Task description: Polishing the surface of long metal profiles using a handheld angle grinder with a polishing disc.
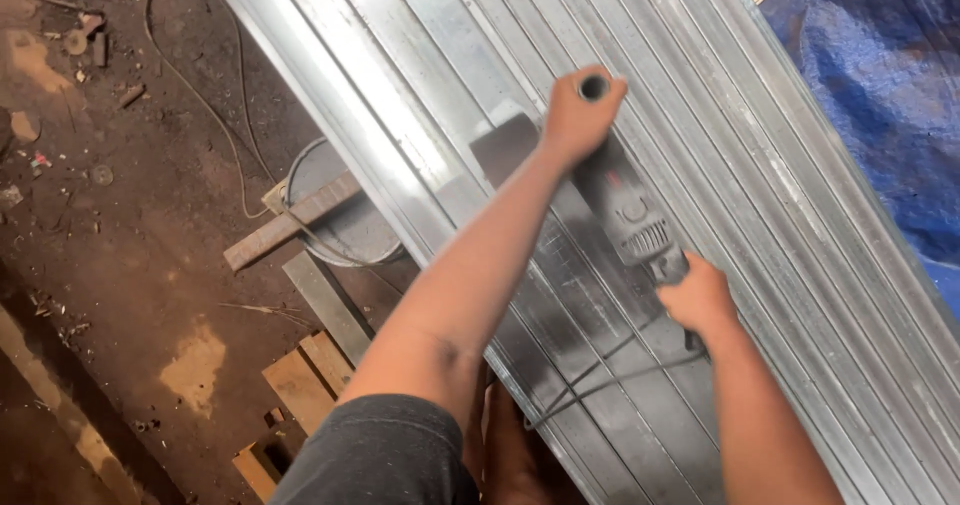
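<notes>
A grey angle grinder [632, 220] rests on a stack of long silvery metal profiles [760, 175] that run diagonally across the view. My left hand [578, 115] is closed around the grinder's side handle at the front. My right hand [700, 300] grips the rear of the grinder's body. The grinder's disc guard [505, 150] sits on the metal just left of my left hand. A black power cord [600, 375] trails from the tool's rear down toward me.
Dirt floor on the left holds a round metal lid [335, 190], a flat metal bar [285, 227], wooden pieces [300, 380], scattered debris and a loose cable [200, 95]. A blue tarp [880, 85] lies at the right.
</notes>
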